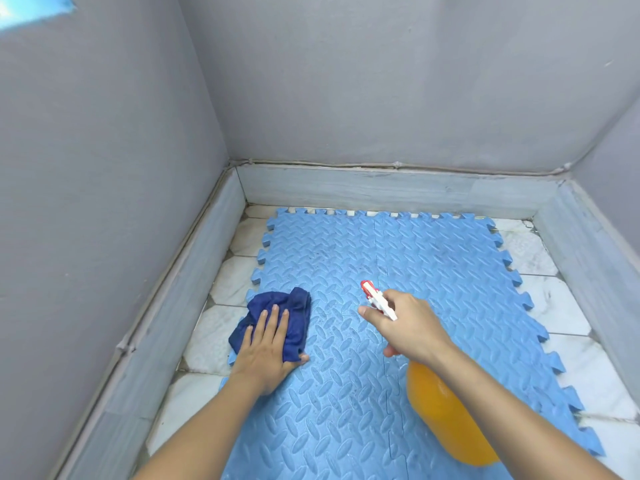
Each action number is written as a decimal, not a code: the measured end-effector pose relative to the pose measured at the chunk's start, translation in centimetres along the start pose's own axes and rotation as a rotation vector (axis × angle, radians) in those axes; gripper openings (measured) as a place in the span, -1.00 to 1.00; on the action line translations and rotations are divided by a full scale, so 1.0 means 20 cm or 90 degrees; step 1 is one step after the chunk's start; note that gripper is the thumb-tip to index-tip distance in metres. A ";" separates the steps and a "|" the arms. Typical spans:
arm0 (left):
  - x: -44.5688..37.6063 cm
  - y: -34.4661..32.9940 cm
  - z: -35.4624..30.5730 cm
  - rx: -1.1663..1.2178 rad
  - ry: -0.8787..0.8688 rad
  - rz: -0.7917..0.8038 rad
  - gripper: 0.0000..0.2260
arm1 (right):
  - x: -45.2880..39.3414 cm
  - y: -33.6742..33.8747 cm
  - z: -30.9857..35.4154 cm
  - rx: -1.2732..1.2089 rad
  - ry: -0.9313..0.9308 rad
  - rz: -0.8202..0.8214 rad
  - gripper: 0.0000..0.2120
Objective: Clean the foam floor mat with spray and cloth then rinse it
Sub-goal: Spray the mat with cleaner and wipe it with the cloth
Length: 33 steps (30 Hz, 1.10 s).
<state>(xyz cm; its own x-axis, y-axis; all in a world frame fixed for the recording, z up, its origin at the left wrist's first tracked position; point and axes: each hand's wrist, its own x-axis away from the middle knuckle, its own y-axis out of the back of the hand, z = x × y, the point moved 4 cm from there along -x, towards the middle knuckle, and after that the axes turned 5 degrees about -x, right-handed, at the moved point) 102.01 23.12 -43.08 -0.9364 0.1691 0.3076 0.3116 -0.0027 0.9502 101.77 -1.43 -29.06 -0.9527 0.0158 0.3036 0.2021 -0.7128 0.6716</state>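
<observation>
Walls [381, 81] painted grey close us in on three sides, with a pale stone skirting [398, 188] along their base and a thin cable [346, 165] running on top of it. White floor tiles [225, 292] show in a strip around the blue foam mat [433, 265], which fills most of the floor in front of us and is made of interlocking pieces with toothed edges and a raised oval pattern. Nothing lies on the far half of the mat; dark specks mark its surface near the middle. A bright blue patch [34, 10] in the top left corner is blurred and we cannot tell what it is.

Our forearms cover part of the near mat, and its near edge is cut off at the bottom of the view. The orange bottle [446, 420] is half hidden behind our right arm, and its lower end is hard to make out.

Our left hand [266, 351] lies flat, fingers stretched and slightly spread, pressing a dark blue cloth [287, 306] onto the mat near its left edge. Our right hand [405, 327] is clamped around the neck of the bottle, held above the mat's middle, index finger extended along the white and red nozzle [375, 299], which points away from us.
</observation>
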 end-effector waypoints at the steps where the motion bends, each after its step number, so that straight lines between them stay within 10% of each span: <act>1: -0.01 0.02 0.00 -0.008 0.003 0.021 0.17 | 0.00 0.00 0.00 -0.006 0.002 0.007 -0.72; 22: -0.03 0.02 0.00 -0.055 0.033 0.120 -0.16 | 0.16 0.48 -0.56 -0.384 -0.315 -0.337 -0.72; 33: -0.01 0.06 0.06 -0.029 -0.015 0.012 -0.43 | 0.12 0.41 -0.54 -0.414 -0.268 -0.251 -0.71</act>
<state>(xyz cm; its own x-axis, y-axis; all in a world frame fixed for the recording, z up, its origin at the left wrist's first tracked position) 102.82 24.24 -41.99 -0.9261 0.1911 0.3252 0.3215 -0.0511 0.9455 98.61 -14.84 -30.17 -0.7368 0.5127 0.4407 -0.4172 -0.8578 0.3003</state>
